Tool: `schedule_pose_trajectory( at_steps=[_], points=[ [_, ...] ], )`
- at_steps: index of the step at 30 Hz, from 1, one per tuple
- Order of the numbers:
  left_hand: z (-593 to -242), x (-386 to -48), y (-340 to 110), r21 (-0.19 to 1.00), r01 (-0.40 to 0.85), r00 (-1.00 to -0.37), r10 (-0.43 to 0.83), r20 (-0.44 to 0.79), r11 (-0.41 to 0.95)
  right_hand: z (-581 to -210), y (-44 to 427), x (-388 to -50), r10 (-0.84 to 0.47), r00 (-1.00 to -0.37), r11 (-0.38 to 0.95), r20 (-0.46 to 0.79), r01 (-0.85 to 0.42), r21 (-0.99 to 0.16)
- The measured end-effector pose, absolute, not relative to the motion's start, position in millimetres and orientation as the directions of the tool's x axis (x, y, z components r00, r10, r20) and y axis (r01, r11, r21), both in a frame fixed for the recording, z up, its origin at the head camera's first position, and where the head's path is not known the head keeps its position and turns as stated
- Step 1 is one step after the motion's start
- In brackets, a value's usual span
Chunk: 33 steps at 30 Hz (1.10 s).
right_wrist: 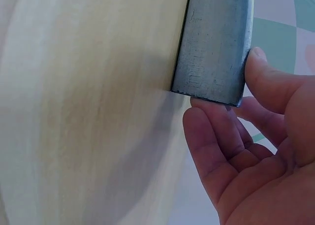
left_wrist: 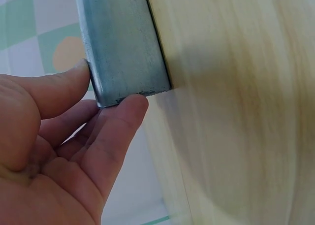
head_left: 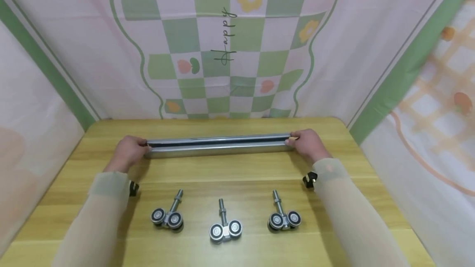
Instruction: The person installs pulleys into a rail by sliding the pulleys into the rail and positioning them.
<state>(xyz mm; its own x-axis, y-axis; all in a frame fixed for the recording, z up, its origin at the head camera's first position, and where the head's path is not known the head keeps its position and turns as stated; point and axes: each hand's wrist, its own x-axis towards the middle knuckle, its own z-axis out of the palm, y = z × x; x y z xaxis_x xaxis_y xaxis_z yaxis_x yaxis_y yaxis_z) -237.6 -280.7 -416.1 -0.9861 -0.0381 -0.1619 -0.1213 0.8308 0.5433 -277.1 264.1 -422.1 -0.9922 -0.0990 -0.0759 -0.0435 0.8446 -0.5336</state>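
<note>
A long metal channel rail (head_left: 219, 149) lies crosswise on the wooden table, its dark slot facing up. At its left end the left hand (head_left: 128, 151) grips it; in the left wrist view the thumb of this hand (left_wrist: 64, 136) is on the top edge of the rail (left_wrist: 123, 43) and a fingertip touches the end. The right hand (head_left: 309, 143) holds the other end. In the right wrist view, thumb and fingers of that hand (right_wrist: 261, 131) are around the end corner of the rail (right_wrist: 211, 48).
Nearer the front, three roller pieces with double wheels and threaded bolts lie on the table (head_left: 193, 254): left roller (head_left: 168, 217), middle roller (head_left: 225, 230), right roller (head_left: 284, 219). Behind the table hangs a checked curtain (head_left: 230, 32).
</note>
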Motion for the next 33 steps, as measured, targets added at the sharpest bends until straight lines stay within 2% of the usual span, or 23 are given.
schedule_pose_trajectory(
  at_steps=[29, 33],
  points=[
    [-413.7, -237.0, -280.3, 0.589, -0.168, -0.976, -0.047, -0.215, 0.791, -421.9, 264.9, -270.1, -0.096, -0.991, 0.854, -0.09, -0.036, -0.519],
    [-414.5, -238.0, -282.0, 0.595, -0.145, -0.982, -0.041, -0.185, 0.79, -420.3, 265.9, -271.3, -0.121, -0.987, 0.864, -0.102, -0.055, -0.5]
  ],
)
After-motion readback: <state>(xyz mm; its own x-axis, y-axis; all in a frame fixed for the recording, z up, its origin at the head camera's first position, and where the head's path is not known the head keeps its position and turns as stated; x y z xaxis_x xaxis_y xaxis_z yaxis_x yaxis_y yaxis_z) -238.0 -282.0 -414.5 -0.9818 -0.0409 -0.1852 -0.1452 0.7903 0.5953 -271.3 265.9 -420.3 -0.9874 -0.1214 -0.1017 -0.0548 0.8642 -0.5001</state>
